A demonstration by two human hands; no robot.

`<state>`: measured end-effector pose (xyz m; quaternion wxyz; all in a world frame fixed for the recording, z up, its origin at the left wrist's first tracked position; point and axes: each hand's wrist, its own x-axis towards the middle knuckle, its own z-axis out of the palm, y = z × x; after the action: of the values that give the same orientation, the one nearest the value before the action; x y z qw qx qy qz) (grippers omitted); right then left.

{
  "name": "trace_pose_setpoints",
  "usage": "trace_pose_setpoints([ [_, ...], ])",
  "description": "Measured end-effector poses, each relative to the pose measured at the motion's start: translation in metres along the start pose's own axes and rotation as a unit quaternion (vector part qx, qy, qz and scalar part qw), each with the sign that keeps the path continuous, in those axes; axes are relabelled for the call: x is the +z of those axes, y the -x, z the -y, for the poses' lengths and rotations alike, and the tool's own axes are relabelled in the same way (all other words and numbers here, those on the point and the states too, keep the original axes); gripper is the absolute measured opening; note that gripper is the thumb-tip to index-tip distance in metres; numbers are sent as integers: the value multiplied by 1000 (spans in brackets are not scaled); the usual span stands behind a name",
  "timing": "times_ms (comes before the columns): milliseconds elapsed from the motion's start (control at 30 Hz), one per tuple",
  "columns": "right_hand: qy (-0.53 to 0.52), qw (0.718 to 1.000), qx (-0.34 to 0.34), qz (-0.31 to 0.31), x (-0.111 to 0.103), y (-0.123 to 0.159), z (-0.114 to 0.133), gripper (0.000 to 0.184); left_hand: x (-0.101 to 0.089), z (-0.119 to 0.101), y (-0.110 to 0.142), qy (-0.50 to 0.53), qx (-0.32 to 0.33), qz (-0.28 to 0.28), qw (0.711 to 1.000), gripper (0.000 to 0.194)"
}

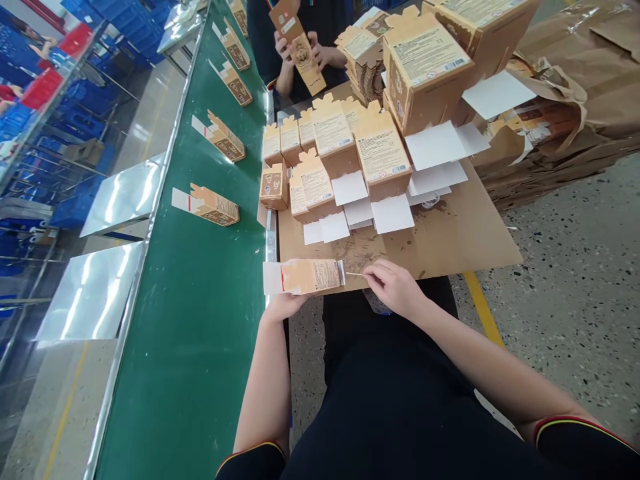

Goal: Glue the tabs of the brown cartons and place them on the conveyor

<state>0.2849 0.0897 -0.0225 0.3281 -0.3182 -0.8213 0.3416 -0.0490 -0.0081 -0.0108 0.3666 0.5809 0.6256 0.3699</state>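
Observation:
A flattened-looking tan printed box (pixel 323 275) with a white end flap and a red strip lies over the near edge of the cardboard-topped table. My left hand (pixel 286 305) reaches underneath it and grips it, its fingers mostly hidden by the box. Close to the box's right end, my right hand (pixel 394 283) pinches a thin pale stick (pixel 355 274) between thumb and fingers. The stick's tip points at the open end of the box, where a small white flap sticks out. Whether they touch, I cannot tell.
Upright tan boxes (pixel 335 137) with white flaps crowd the cardboard sheet (pixel 460 227). On the left runs a green conveyor belt (pixel 185 347) carrying several boxes (pixel 216 205). Across the table, a co-worker's hands (pixel 320 55) hold another carton (pixel 301 57). Brown wrapping paper (pixel 590 87) lies at right.

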Motion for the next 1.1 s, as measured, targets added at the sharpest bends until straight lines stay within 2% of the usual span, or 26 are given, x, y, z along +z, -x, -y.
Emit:
trace_pose_setpoints([
  [100, -9, 997, 23, -77, -16, 8, 5, 24, 1, -3, 1, -18, -32, 12, 999, 61],
  [200, -6, 992, 52, -117, -32, 16, 9, 24, 5, -14, -1, -30, -55, 15, 998, 58],
  [433, -10, 986, 74, -146, -49, 32, 21, 26, 6, -30, -10, -115, -50, 32, 992, 41],
  [533, -19, 988, 62, -144, -48, 33, 26, 25, 10, -32, -13, -103, -55, 13, 993, 42],
  [667, -27, 988, 39, -149, -48, 30, 29, 24, 8, -33, -14, -101, -65, 25, 992, 46],
  [733, -25, 987, 43, -151, -50, 29, 28, 25, -9, -30, -7, -98, -73, -23, 992, 55],
  [800, -18, 986, 54, -156, -55, 30, 27, 25, -38, -22, 9, -84, -87, -146, 982, 71],
  [867, -12, 984, 60, -168, -59, 32, 24, 26, -74, -12, 31, -72, -120, -281, 949, 79],
  [933, -12, 981, 56, -183, -62, 32, 20, 24, -106, 1, 55, -73, -167, -365, 913, 79],
  [1000, -12, 981, 48, -189, -63, 29, 16, 22, -129, 12, 72, -75, -205, -398, 891, 78],
  [1100, -20, 985, 36, -170, -59, 19, 13, 22, -142, 27, 79, -44, -232, -396, 887, 83],
])
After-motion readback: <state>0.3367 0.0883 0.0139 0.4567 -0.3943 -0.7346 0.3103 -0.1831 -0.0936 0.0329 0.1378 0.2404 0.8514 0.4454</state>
